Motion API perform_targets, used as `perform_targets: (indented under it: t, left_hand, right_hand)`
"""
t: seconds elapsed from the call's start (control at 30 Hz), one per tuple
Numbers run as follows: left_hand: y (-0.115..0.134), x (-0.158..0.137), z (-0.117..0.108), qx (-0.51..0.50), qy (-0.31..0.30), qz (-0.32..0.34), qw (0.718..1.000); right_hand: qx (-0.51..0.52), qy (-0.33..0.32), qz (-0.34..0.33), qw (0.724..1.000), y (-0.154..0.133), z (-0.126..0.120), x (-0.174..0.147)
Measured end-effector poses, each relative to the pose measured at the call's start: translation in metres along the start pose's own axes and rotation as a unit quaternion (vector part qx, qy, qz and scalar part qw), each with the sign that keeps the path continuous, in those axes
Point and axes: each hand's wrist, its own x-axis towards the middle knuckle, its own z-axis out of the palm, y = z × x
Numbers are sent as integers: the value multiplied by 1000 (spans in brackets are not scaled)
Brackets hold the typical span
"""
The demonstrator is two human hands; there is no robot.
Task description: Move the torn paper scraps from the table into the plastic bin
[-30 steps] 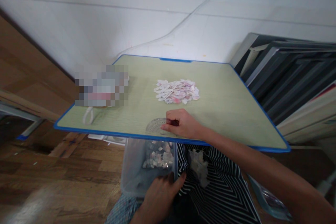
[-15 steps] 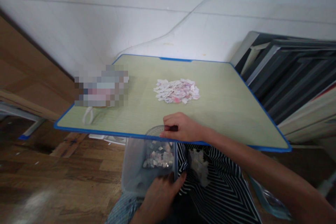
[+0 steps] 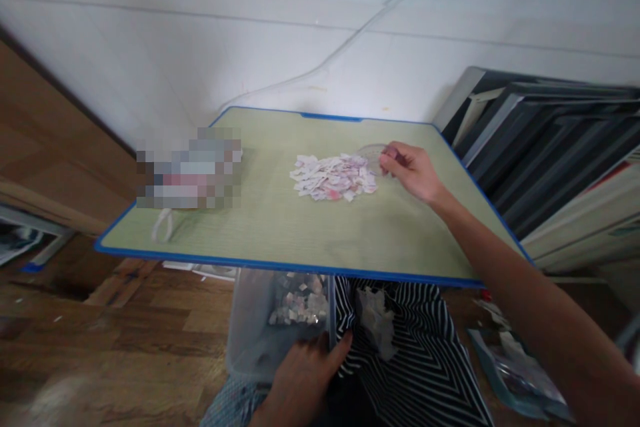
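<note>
Over the right half of the small table, my right hand (image 3: 409, 170) pinches a clear, curved protractor (image 3: 370, 152). Its edge is beside the heap of small whitish-pink paper scraps (image 3: 333, 177); whether they touch I cannot tell. Below the table's front edge, my left hand (image 3: 307, 370) is closed on the right rim of a translucent plastic bin (image 3: 253, 327). Several more paper pieces (image 3: 300, 303) lie inside that bin. Striped black-and-white cloth (image 3: 420, 340) covers my lap, with pale scraps (image 3: 376, 320) resting on it.
The pale green table (image 3: 260, 227) has a blue rim. A blurred-out item with a white loop (image 3: 163, 225) lies on its left. Dark flat panels (image 3: 560, 140) lean at the right, a cardboard box (image 3: 60, 140) stands left. Another container (image 3: 520, 373) is on the floor at right.
My right hand has gone from the table's front edge up and to the right, carrying the protractor beside the paper heap. My left hand stays at the bin's rim.
</note>
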Motion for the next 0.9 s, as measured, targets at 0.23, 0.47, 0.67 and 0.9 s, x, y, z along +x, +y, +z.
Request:
perform_targets:
  t: [0.23, 0.47, 0.67, 0.9]
  left_hand:
    - [1, 0, -2, -11, -17, -19, 1000]
    - [0, 0, 3, -5, -6, -14, 1000]
    - [1, 0, -1, -13, -12, -21, 1000]
    - [0, -1, 2, -8, -5, -11, 1000]
  right_hand:
    - [-6, -45, 19, 999, 11, 4, -17]
    - [2, -101, 13, 995, 1, 4, -20]
    - [6, -160, 36, 986, -1, -4, -20]
    - [3, -158, 54, 986, -1, -6, -19]
